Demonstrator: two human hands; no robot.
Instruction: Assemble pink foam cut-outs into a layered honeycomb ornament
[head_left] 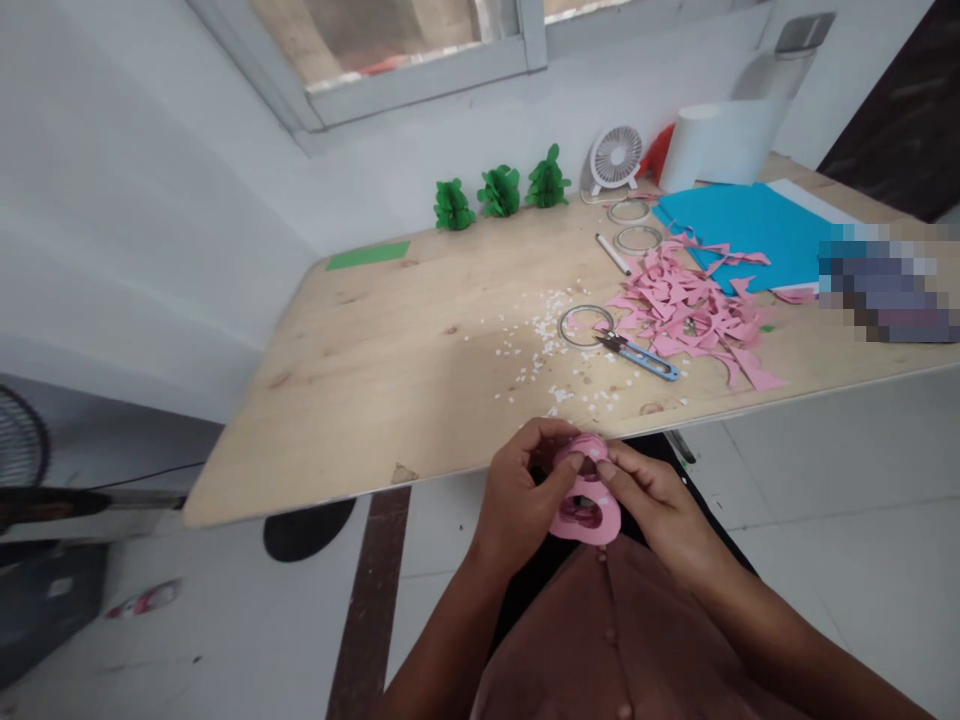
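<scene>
Both hands hold a pink paper cutout over my lap, just off the table's front edge. It looks layered and has two openings, one above the other. My left hand pinches its upper left side between thumb and fingers. My right hand grips the upper right side, the thumb near the upper opening. Some fingertips are hidden behind the paper. Beyond the hands, blue thread snips lie on the table beside a roll of clear tape. Small white bits are scattered around them.
Pink paper scraps heap on the wooden table, near blue sheets, a white marker and more tape rolls. Along the wall stand three green paper shapes and a small white fan. A green strip lies left.
</scene>
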